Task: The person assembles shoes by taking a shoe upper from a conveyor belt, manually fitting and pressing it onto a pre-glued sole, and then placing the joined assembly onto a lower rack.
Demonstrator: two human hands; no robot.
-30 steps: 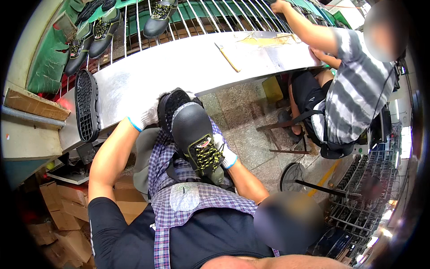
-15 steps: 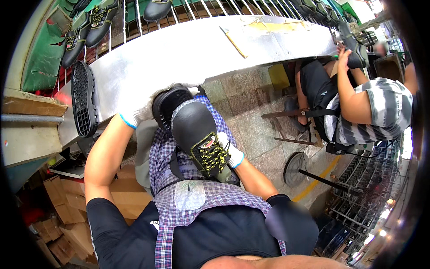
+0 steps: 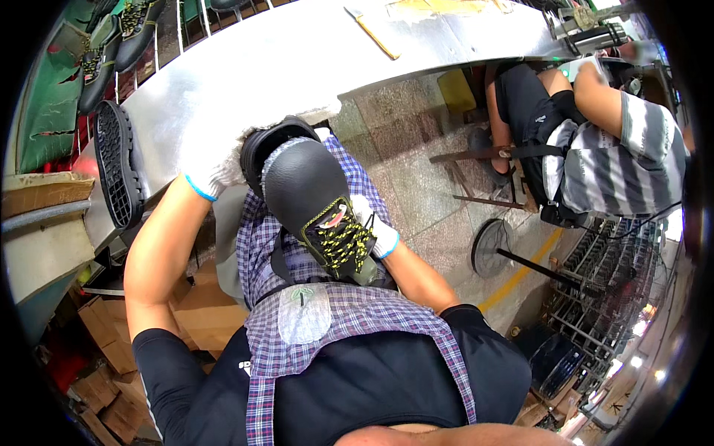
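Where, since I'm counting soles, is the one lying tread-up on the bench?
In the head view, the black sole lies at the left end of the pale bench, left of the gloved left hand.

Grey tiled floor (image 3: 405,149), yellow stripe (image 3: 497,295); shiny metal bench (image 3: 279,63); wire racks (image 3: 613,275) right, bright lights (image 3: 636,362).

I can't see the fingertips of the left hand (image 3: 223,162), tucked behind the black sole (image 3: 260,149), itself partly covered by the shoe upper (image 3: 309,189). That upper also hides much of the right hand (image 3: 378,227). The co-worker's (image 3: 625,163) hands escape me. A dark shoe (image 3: 229,4) is cut off up top; the yellow-handled tool (image 3: 374,34) looks too small to identify.
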